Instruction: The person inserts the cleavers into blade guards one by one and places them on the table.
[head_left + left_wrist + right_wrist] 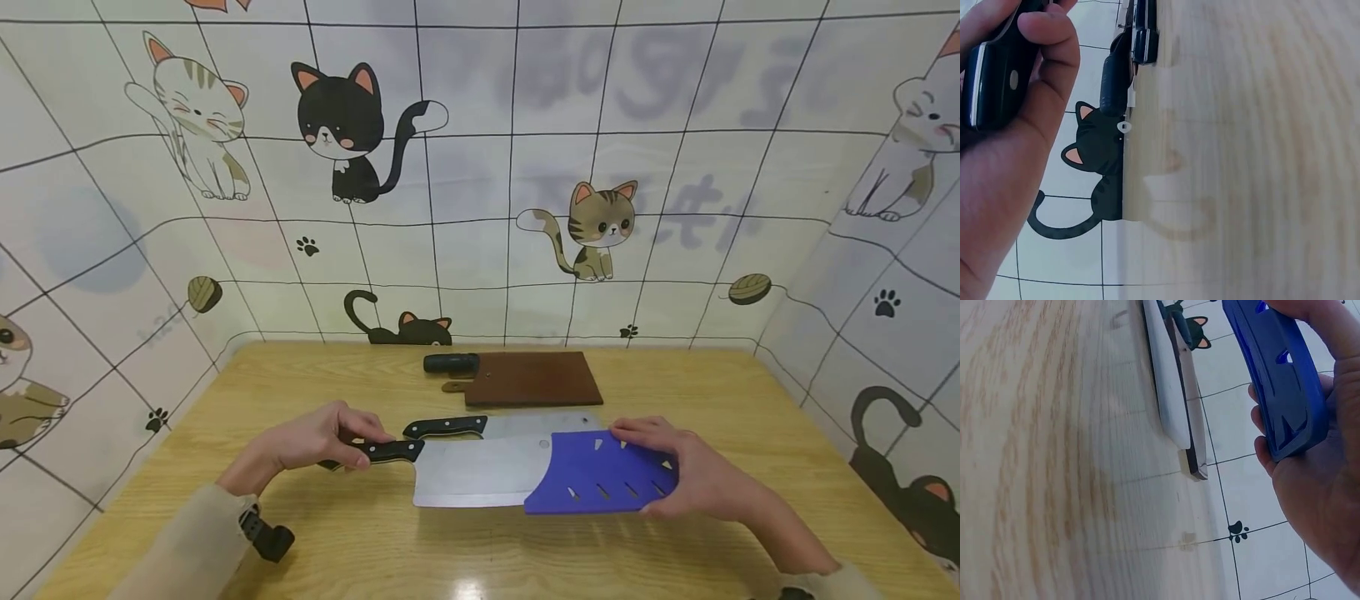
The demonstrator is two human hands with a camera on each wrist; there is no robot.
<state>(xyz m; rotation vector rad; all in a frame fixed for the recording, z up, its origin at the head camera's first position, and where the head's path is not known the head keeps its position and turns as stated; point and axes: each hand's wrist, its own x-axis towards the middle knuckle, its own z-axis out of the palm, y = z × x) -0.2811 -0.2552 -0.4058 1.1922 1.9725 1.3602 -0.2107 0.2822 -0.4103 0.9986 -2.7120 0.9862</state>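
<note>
Closest to the head camera, a black wrist strap (266,536) sits on the beige sleeve of the left arm. Beyond it, the left hand (315,440) curls its fingers and thumb round the black handle of a cleaver (472,471), gripping it near the handle's back end; the broad steel blade runs out to the right of that grip, low over the wooden table (337,533). At the blade's far end the right hand (686,475) holds a blue blade guard (600,473), thumb on top and fingers wrapped under its right edge, and the guard covers the blade's tip portion, so that part of the steel is hidden.

Whether the cleaver rests on the table or is lifted just above it cannot be told from these views. From the left wrist view only the palm, the thumb (1054,56) and a strip of the riveted handle show, the rest cut off at the edge. Just behind the cleaver lies a second knife (480,427) with a black handle, its blade partly hidden by the guard. Further back a dark brown cutting board (532,379) lies beside a black cylinder (450,362), whose nature is hard to make out.
</note>
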